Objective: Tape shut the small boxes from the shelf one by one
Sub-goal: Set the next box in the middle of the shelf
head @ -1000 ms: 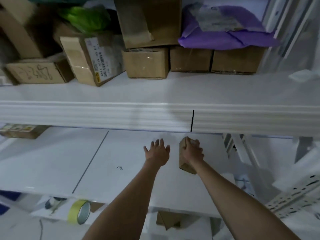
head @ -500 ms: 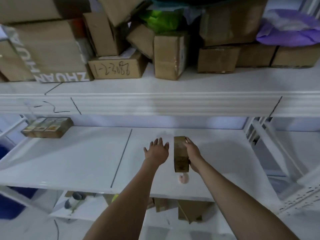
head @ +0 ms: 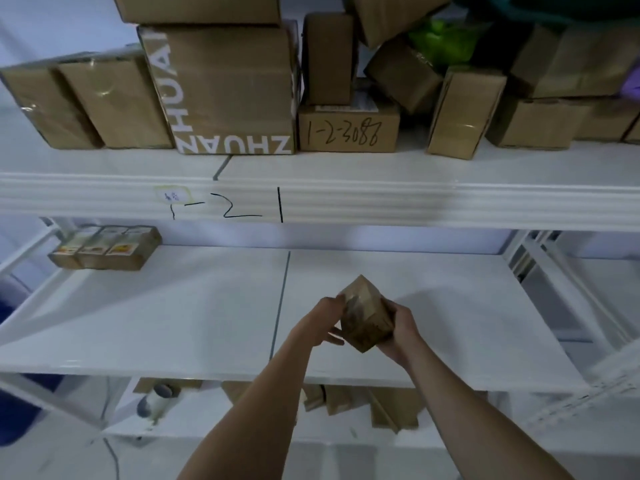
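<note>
You hold the small box tilted above the middle shelf, between your left hand and right hand. Far left on that shelf lies a row of packets. On the upper shelf behind, cartons stand stacked side by side.

small brown cardboard box tilted above white middle shelf | left hand grips box's left | right hand grips box's right
</note>
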Available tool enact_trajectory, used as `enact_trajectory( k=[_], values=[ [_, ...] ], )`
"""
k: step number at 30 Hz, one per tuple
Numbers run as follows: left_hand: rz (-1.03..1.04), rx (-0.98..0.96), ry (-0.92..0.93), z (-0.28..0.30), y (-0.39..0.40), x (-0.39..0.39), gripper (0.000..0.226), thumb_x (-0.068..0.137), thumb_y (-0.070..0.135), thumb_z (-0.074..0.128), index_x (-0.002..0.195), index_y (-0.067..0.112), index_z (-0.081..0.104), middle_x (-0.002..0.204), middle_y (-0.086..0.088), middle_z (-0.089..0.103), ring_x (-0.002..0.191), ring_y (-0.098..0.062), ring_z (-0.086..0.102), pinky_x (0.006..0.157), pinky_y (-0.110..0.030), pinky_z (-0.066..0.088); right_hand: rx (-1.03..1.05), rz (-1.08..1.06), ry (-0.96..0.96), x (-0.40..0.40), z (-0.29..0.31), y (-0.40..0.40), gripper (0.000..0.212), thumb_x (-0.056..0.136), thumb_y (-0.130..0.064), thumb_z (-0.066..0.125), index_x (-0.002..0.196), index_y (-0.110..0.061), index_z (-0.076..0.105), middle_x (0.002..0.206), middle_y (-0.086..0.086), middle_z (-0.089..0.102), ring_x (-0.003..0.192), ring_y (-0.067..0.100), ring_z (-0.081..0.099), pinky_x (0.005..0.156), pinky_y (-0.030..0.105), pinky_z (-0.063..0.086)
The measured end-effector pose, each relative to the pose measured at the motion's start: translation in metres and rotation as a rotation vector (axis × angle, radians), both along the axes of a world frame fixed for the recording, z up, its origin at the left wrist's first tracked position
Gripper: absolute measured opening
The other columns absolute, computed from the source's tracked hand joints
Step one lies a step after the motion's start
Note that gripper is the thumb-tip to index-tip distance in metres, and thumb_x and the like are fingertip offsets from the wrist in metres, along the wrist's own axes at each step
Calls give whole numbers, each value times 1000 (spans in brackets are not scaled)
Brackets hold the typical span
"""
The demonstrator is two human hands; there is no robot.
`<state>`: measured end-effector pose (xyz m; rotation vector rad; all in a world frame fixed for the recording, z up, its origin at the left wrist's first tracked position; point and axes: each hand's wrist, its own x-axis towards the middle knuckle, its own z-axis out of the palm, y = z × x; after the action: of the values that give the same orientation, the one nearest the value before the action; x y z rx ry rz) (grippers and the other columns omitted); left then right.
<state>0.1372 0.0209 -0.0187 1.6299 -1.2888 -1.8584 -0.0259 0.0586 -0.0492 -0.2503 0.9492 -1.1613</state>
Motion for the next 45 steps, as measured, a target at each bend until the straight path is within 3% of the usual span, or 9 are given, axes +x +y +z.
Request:
enact_trajectory(
  k=[3,7,14,18,26,32,35,40,45],
  values=[
    [44,30,93,1,0,8,33,102,28,49,125,8,59,115,-14,66,89,-36,73,80,-49,62,12,8,22,3,0,2,40,105,-26,43,132,-2,61,123,27,67,109,41,68,84,52,59],
    [46,-29,15,-12,-3,18,52,98,14,62,145,6,44,126,-15,63,92,-34,73,70,-41,63,-13,96,285,3,-10,0,37,107,-21,36,128,-16,66,121,14,71,114,35,67,86,46,59],
    [63,-56,-26,-30,2,15,32,95,8,65,126,3,63,104,-11,70,82,-30,73,65,-38,63,177,162,864,5,-21,-5,36,105,-32,41,102,-16,72,100,8,75,92,26,70,75,37,60],
    [96,-50,-51,-39,6,8,34,93,7,66,127,7,61,104,-13,71,81,-30,74,62,-37,62,249,296,922,2,-20,-3,47,103,-57,35,90,-21,64,89,-3,61,88,16,57,71,30,47],
    [162,-26,-71,-58,7,-2,39,93,6,66,131,7,57,110,-19,69,91,-37,72,79,-48,62,191,397,1145,-4,-41,-7,34,95,-47,56,113,-18,58,112,6,63,110,27,57,102,48,49],
    [182,-20,-54,-66,6,0,36,92,3,68,126,4,59,106,-21,70,89,-37,72,80,-48,62,145,411,1265,-4,-49,-5,4,96,-29,56,94,-26,57,85,-8,53,80,10,49,72,30,50],
    [176,-21,-64,-68,6,0,37,90,1,69,125,3,59,109,-20,69,91,-37,71,81,-49,61,139,399,1281,-6,-53,-5,2,95,-26,60,96,-25,60,86,-8,55,83,12,53,82,36,56],
    [156,-33,-84,-71,2,0,36,92,1,65,127,3,58,110,-20,69,82,-32,68,80,-45,61,115,377,1244,-7,-53,-7,5,93,-26,64,95,-22,66,83,-8,61,77,8,57,61,23,49],
    [146,-29,-112,-69,0,-1,37,93,-2,63,129,4,56,113,-19,68,86,-33,68,84,-47,60,136,374,1244,-5,-54,-7,14,93,-29,65,102,-18,68,89,-2,66,82,12,61,67,27,53]
  ],
)
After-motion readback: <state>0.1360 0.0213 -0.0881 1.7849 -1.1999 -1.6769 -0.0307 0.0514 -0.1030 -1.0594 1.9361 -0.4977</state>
